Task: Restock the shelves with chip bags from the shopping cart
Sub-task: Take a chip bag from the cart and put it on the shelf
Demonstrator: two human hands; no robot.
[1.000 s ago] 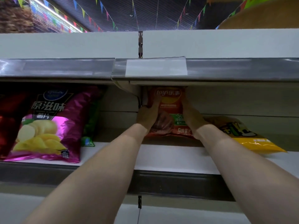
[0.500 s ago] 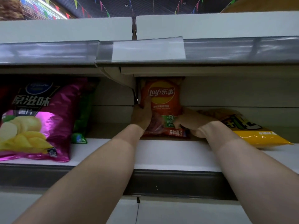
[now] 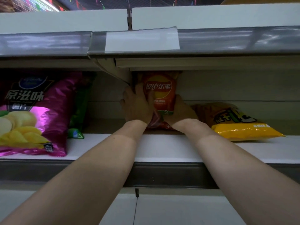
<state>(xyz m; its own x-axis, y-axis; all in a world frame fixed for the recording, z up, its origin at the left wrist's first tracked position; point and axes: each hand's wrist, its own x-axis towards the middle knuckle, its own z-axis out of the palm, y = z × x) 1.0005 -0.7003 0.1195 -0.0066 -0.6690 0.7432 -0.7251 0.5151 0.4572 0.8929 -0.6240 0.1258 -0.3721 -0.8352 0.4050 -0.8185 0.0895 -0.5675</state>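
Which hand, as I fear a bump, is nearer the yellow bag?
Right: the right hand is just beside the yellow bag; the left hand, beyond the red bag.

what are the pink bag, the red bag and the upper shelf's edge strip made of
Pink bag: metallised plastic film, by its bright mirror-like glints and creases. Red bag: likely similar film, duller in shadow. Edge strip: probably clear glossy plastic, going by streaky reflections.

The red chip bag's (image 3: 159, 93) lower half is hidden behind the left hand (image 3: 137, 108) and right hand (image 3: 180, 112), and its top is lost in shadow at 12 o'clock. The pink bag (image 3: 48, 114) is cut off at 9 o'clock and covers most of the green bag (image 3: 79, 111). The small print on the yellow bag (image 3: 240, 125) is unreadable.
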